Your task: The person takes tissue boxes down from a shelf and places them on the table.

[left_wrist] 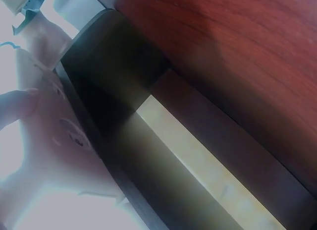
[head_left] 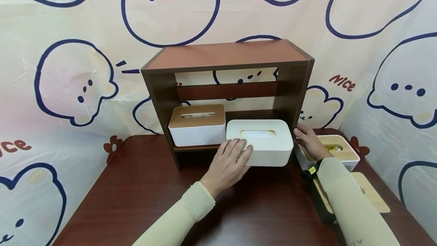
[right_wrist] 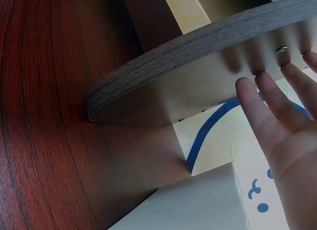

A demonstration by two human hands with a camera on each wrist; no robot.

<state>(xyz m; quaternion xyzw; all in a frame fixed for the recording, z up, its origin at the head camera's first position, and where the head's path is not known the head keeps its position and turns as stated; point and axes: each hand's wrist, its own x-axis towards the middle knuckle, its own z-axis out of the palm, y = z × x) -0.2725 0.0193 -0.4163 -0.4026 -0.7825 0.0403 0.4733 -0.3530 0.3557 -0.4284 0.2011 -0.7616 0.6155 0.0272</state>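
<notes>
An all-white tissue box (head_left: 269, 158) sits on the right part of the shelf unit's (head_left: 227, 57) shelf, its front jutting past the edge. My left hand (head_left: 228, 164) rests against its front left corner, fingers fairly straight. Beside it on the left stands a white tissue box with a brown lid (head_left: 197, 134). With extended fingers my right hand (head_left: 311, 142) touches the outside of the unit's right side panel (right_wrist: 198, 84); the right wrist view shows that hand (right_wrist: 292, 126) holding nothing. Glare in the left wrist view hides much of the left hand's contact.
Right of the unit, a white box with a pale wooden lid (head_left: 348, 155) stands on the dark red table (head_left: 136, 193). Nearer, partly under the right forearm, lies a dark box with a pale lid (head_left: 372, 193). Behind hangs a cartoon-printed cloth (head_left: 170, 18).
</notes>
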